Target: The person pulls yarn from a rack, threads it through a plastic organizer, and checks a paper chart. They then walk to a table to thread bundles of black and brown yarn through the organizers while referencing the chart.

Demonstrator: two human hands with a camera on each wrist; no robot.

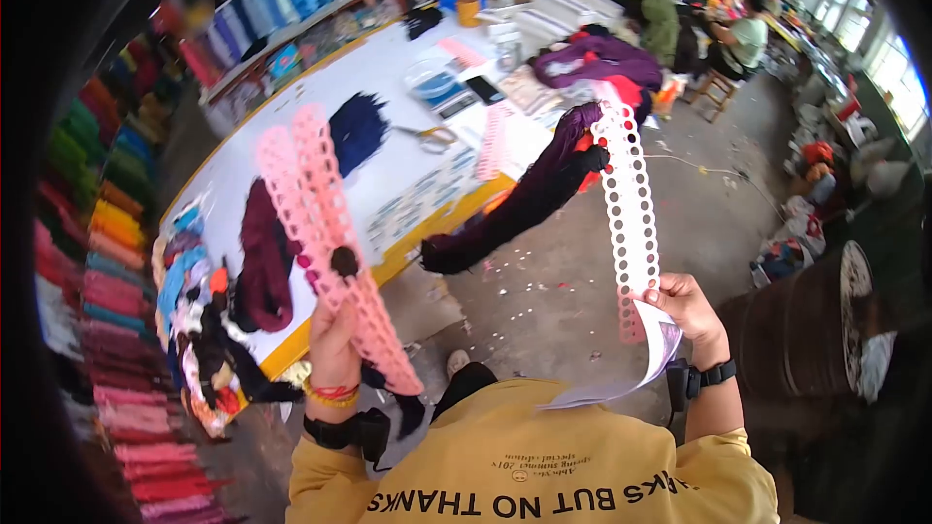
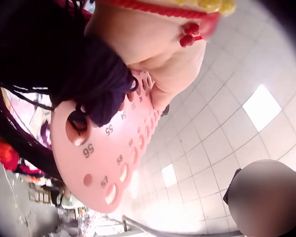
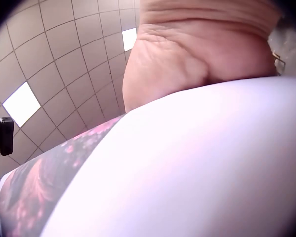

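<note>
1. head view, 8 o'clock: left hand (image 1: pixel 335 342), fingers partly hidden by the pink strip (image 1: pixel 367 296).
2. left wrist view, 4 o'clock: a person's head (image 2: pixel 266 198), blurred.
3. right wrist view, 1 o'clock: right hand (image 3: pixel 190 57), fingertips hidden behind the white sheet (image 3: pixel 187 163).

You are getting bright light from windows (image 1: pixel 899 82) and ceiling panels (image 2: pixel 262 107); the white sheet (image 3: pixel 187 158) is washing out, fisheye edges are curving and darkening.

Pink strips (image 1: pixel 367 311), perforated and numbered, rise tilted above the left hand (image 1: pixel 335 338), a maroon skein (image 1: pixel 262 267) hanging leftward of it. Above the right hand (image 1: pixel 687 306), a pale perforated strip (image 1: pixel 631 204) stands nearly upright, a black skein (image 1: pixel 529 212) slanting from its upper edge; a white sheet (image 1: pixel 662 342) curls below.
</note>
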